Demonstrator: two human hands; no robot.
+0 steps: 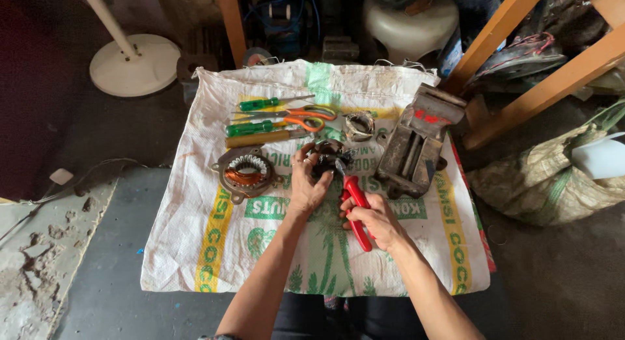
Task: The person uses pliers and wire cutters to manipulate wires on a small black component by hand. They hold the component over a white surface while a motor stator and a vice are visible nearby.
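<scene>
Gripping the stator (325, 161) from above, your left hand (306, 184) pinned it to the sack (260, 249) so your right hand (377, 219), closed on red pliers (355, 206), could bite its edge. Screwdrivers (260, 126) and scissors (303, 115) lay beyond, within reach.

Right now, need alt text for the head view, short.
Two bare hands work over a printed woven sack: left hand grips a dark metal motor part, right hand holds red-handled pliers against it. Nearby lie a copper-wound stator, screwdrivers, orange scissors, a bench vise.
</scene>
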